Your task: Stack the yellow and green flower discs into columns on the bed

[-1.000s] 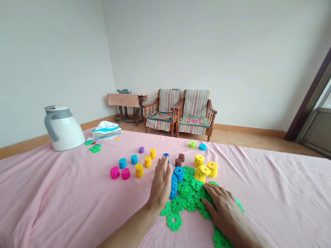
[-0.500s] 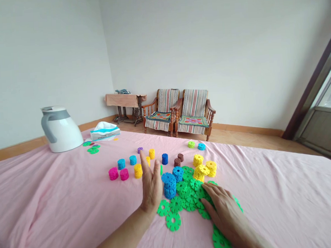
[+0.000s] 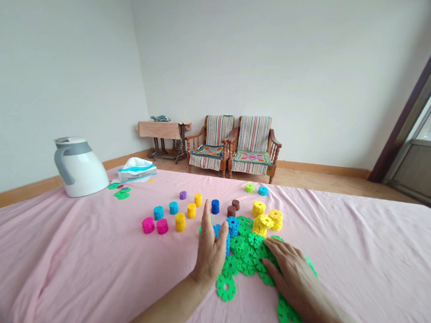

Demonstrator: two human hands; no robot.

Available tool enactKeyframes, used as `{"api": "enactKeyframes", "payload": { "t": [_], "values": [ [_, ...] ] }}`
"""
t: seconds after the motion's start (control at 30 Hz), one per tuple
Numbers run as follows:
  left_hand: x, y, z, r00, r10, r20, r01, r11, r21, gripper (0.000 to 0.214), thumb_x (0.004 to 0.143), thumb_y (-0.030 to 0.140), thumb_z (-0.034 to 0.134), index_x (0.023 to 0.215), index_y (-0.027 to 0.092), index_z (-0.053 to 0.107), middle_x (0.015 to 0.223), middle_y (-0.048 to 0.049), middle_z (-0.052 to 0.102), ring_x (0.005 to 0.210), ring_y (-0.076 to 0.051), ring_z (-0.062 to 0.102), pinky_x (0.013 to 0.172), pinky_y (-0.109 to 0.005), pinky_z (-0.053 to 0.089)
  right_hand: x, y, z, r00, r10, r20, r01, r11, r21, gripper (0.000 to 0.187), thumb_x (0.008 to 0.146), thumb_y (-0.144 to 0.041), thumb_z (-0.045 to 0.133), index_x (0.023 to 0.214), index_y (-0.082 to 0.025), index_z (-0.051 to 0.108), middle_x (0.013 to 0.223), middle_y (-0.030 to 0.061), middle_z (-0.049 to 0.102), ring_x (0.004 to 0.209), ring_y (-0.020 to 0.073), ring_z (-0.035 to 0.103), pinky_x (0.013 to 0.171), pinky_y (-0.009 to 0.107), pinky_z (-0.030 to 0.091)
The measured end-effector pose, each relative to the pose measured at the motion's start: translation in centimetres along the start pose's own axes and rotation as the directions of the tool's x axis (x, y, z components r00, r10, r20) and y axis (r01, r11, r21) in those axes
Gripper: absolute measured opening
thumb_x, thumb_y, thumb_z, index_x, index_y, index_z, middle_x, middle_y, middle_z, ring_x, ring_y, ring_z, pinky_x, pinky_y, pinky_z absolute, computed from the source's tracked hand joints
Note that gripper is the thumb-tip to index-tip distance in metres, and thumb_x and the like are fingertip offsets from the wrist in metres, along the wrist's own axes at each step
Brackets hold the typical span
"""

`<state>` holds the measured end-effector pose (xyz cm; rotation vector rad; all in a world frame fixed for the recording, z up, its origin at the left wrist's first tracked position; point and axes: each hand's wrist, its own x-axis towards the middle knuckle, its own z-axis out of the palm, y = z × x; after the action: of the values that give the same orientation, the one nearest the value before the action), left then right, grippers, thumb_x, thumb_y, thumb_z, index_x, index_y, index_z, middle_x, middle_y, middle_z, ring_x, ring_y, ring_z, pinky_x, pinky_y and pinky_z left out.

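My left hand (image 3: 210, 249) lies with fingers stretched out over a stack of blue toothed discs (image 3: 227, 242), thumb against its top; the stack is mostly hidden behind the hand. Another blue stack (image 3: 233, 224) stands just right of the thumb, and a short blue stack (image 3: 215, 206) stands free beyond my fingertips. My right hand (image 3: 291, 273) rests flat, fingers spread, on a heap of loose green discs (image 3: 245, 257). One green disc (image 3: 226, 287) lies alone below my left wrist.
On the pink cloth (image 3: 78, 257) stand pink (image 3: 149, 225), yellow (image 3: 180, 222), cyan (image 3: 158, 212), brown (image 3: 233, 209) and further yellow stacks (image 3: 266, 219). A white kettle (image 3: 80, 166) and tissue box (image 3: 137, 170) sit far left. Two wooden armchairs (image 3: 232, 146) stand by the wall.
My left hand drew back left off the blue stacks, then moved right again onto the near blue stack. The short blue stack now stands free. My right hand stayed put.
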<state>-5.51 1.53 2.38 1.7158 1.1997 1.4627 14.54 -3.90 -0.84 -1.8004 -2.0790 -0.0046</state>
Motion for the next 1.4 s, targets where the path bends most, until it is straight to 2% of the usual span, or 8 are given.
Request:
{"api": "enactKeyframes", "payload": {
  "t": [0.23,0.4,0.5,0.67,0.87,1.1,1.23,1.4],
  "values": [
    [0.1,-1.3,0.3,0.991,0.105,0.080,-0.114,0.987,0.117,0.039,0.093,0.034,0.046,0.130,0.021,0.054,0.152,-0.0076,0.033,0.143,-0.025,0.018,0.116,-0.047,0.018,0.0,0.3,0.2,0.999,-0.004,-0.039,0.005,1.000,0.015,0.041,0.093,-0.039,0.045,0.125,-0.017,0.059,0.129,0.0112,0.061,0.120,0.0267,0.054,0.100,0.043,0.042],
    [0.2,-1.7,0.4,0.988,0.124,0.088,-0.138,0.976,0.170,0.038,0.094,0.035,0.044,0.125,0.019,0.057,0.150,-0.0098,0.036,0.143,-0.027,0.021,0.115,-0.050,0.020,0.0,0.1,0.1,0.999,-0.005,-0.036,0.006,1.000,0.016,0.041,0.093,-0.038,0.045,0.126,-0.016,0.059,0.129,0.0116,0.061,0.120,0.0269,0.053,0.101,0.043,0.042],
    [0.0,-1.5,0.4,0.991,0.101,0.090,-0.113,0.982,0.152,0.042,0.094,0.036,0.044,0.132,0.020,0.051,0.152,-0.0104,0.033,0.143,-0.027,0.021,0.115,-0.050,0.020,0.0,0.1,0.0,1.000,-0.004,-0.018,0.004,1.000,0.014,0.042,0.094,-0.037,0.044,0.127,-0.014,0.058,0.130,0.0122,0.060,0.121,0.0274,0.053,0.101,0.044,0.041],
    [0.1,-0.3,0.2,0.999,0.043,-0.023,-0.042,0.998,0.040,0.066,0.093,0.037,0.047,0.149,0.024,0.016,0.158,-0.0087,0.013,0.145,-0.024,0.009,0.117,-0.047,0.012,0.0,0.1,-0.1,1.000,0.003,-0.029,-0.002,1.000,0.026,0.041,0.093,-0.037,0.045,0.126,-0.017,0.059,0.130,0.0106,0.060,0.121,0.0271,0.053,0.101,0.043,0.041],
    [0.3,0.1,-0.2,0.983,0.122,-0.134,-0.118,0.992,0.036,0.065,0.092,0.028,0.048,0.149,0.024,0.016,0.157,-0.0088,0.018,0.144,-0.026,0.013,0.117,-0.046,0.014,-0.1,0.1,0.1,0.999,-0.001,-0.051,0.004,0.999,0.048,0.040,0.092,-0.037,0.046,0.124,-0.018,0.060,0.128,0.0103,0.062,0.120,0.0268,0.054,0.100,0.042,0.042],
    [-0.8,0.0,0.3,0.933,0.361,-0.012,-0.351,0.915,0.199,0.055,0.090,0.018,0.045,0.143,0.023,0.030,0.147,-0.0103,0.037,0.138,-0.026,0.029,0.114,-0.047,0.025,-0.1,1.2,-0.2,0.977,0.129,-0.172,-0.128,0.992,0.014,0.043,0.094,-0.048,0.039,0.114,-0.019,0.063,0.119,0.0112,0.066,0.116,0.0302,0.055,0.097,0.047,0.041],
    [-2.5,1.2,0.6,0.854,0.458,0.247,-0.504,0.846,0.172,0.036,0.088,0.012,0.045,0.120,0.024,0.056,0.123,-0.0072,0.060,0.123,-0.023,0.048,0.112,-0.046,0.027,-0.4,1.9,0.8,0.953,0.250,-0.174,-0.263,0.963,-0.056,0.056,0.093,-0.053,0.035,0.126,-0.013,0.057,0.130,0.0162,0.059,0.126,0.0362,0.047,0.100,0.055,0.038],
    [-4.7,1.8,1.9,0.760,0.409,0.506,-0.493,0.869,0.038,0.031,0.078,0.006,0.048,0.102,0.019,0.063,0.098,-0.0066,0.068,0.101,-0.020,0.060,0.109,-0.043,0.033,-0.5,2.6,3.3,0.973,0.129,-0.189,-0.124,0.992,0.038,0.047,0.093,-0.046,0.039,0.126,-0.017,0.055,0.134,0.0134,0.056,0.129,0.0298,0.047,0.105,0.048,0.040]
  ]
}}
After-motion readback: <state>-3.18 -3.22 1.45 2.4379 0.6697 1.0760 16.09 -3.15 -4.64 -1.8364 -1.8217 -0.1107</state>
